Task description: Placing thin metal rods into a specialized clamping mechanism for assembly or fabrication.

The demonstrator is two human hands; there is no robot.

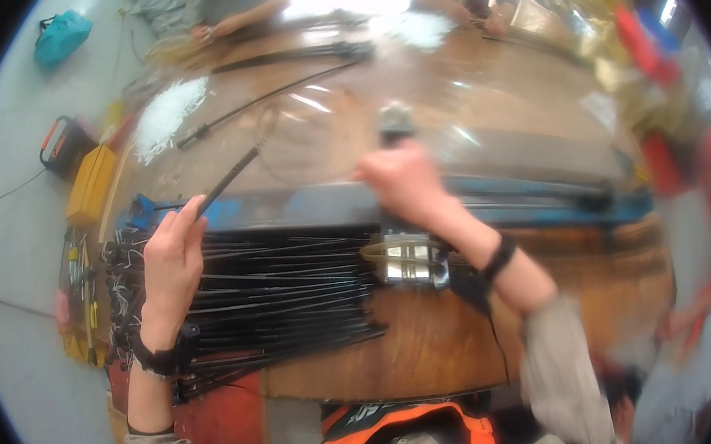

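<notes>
My left hand (173, 258) is closed around a slim black rod (228, 183). The rod slants up and to the right, and a thin, pale, curved strand seems to trail from its upper end. Farther right, above a long blue-grey strip, my right hand (407, 182) is blurred by motion. Its fingers are closed on a short grey and black object (396, 124), whose kind I cannot make out. Below my hands lies a wide row of thin black rods (282, 287), side by side. At their right ends stands a small shiny metal device (410, 259) with a yellowish band.
White short pieces lie in a heap (168, 117) at the table's left; another pale heap (415, 29) is at the back. A long black rod (273, 96) lies across the table (485, 98). A yellow box (90, 186) stands left. Co-workers sit at the back and right.
</notes>
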